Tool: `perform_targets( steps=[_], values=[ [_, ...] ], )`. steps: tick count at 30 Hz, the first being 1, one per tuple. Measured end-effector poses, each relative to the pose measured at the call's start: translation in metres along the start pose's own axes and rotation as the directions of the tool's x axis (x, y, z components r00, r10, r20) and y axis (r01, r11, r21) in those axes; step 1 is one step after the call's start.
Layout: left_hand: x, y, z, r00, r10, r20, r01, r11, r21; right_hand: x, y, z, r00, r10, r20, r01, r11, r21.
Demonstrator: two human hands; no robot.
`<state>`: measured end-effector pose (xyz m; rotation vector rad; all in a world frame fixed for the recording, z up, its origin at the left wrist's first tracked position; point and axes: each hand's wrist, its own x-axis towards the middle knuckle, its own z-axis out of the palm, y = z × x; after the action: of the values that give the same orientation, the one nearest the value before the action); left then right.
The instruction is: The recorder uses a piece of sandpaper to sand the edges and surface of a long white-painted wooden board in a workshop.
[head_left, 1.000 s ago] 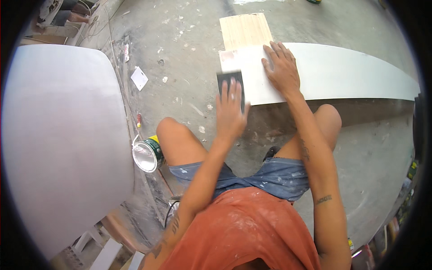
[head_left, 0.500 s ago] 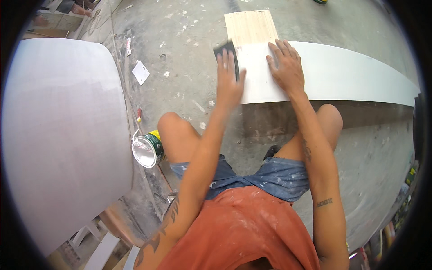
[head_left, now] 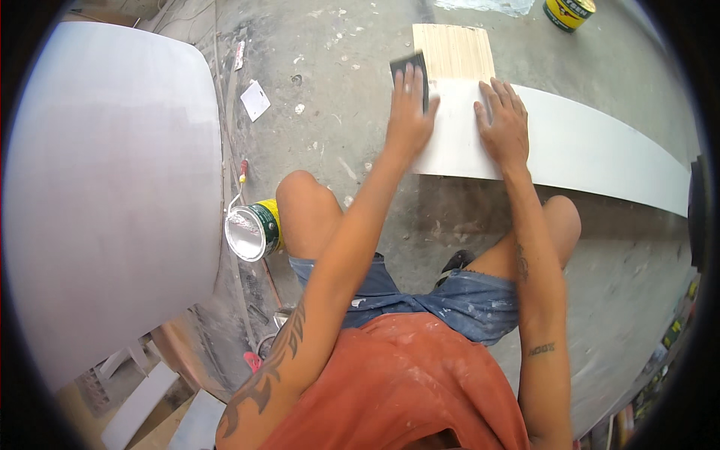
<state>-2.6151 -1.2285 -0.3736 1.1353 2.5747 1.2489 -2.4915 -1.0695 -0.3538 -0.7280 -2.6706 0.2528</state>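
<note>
My left hand (head_left: 409, 112) lies at the left end of a long white board (head_left: 600, 146), its fingers stretched over a dark sheet that looks like sandpaper (head_left: 403, 63). The sheet's far edge sticks out past the fingertips, and the thumb rests apart on the white surface. My right hand (head_left: 506, 124) is spread flat on the board a short way to the right, with nothing in it. Under the board's far left part a pale ribbed wooden piece (head_left: 454, 52) juts out away from me. The board narrows and curves toward the right.
A large whitish panel (head_left: 127, 180) fills the left side. Beside my left knee stands a paint can (head_left: 262, 229), with a red-handled roller (head_left: 243, 172) by it. Another yellow can (head_left: 568, 13) is at the far right. A white card (head_left: 255, 100) lies on the stained floor.
The view has shifted, bringing the far yellow can further into sight. My left hand and the sandpaper have slid slightly farther away along the board's end. My right hand keeps its place.
</note>
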Motion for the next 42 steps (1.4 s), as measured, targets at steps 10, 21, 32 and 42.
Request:
perform_targets(
  steps=[10,21,32,42],
  values=[
    [-0.174,0.045,-0.047,0.997,-0.070,-0.025,0.067,0.994,-0.088,0.000,-0.009,-0.012,0.999,0.023,0.044,-0.022,0.999,-0.029],
    [-0.110,0.011,-0.021,0.983,-0.124,0.132,0.149,0.969,-0.197,-0.001,-0.003,-0.005,0.999,0.023,0.037,-0.023,1.000,-0.004],
    [-0.127,0.030,-0.033,0.962,-0.272,0.039,0.248,0.800,-0.546,-0.003,0.004,-0.004,0.998,-0.063,-0.009,0.063,0.998,-0.004],
    [-0.187,0.050,-0.027,0.924,-0.378,0.064,0.350,0.763,-0.544,-0.002,0.013,-0.001,0.979,-0.201,-0.035,0.204,0.973,0.108]
  ],
)
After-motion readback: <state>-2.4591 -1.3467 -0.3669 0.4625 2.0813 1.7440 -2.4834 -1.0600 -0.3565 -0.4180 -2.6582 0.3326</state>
